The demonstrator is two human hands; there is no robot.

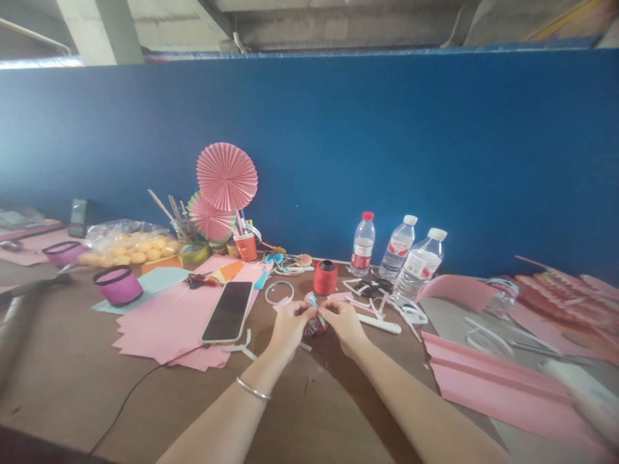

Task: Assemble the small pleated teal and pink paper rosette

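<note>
At the centre of the frame, the left hand (289, 327) and right hand (345, 324) each had thumb and fingers pinched on a small, apparently pleated paper piece (312, 299), just beside the red spool (325, 278). Its thin folds looked easy to crush, so a light, even fingertip pinch, with the creases kept aligned, probably suited it best. The phone (228, 312) lay left of centre, near the left hand.

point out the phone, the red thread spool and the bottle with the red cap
phone (228, 312): head view, on its dark screen
red thread spool (325, 280): head view, on its red side
bottle with the red cap (362, 251): head view, on its label
</note>
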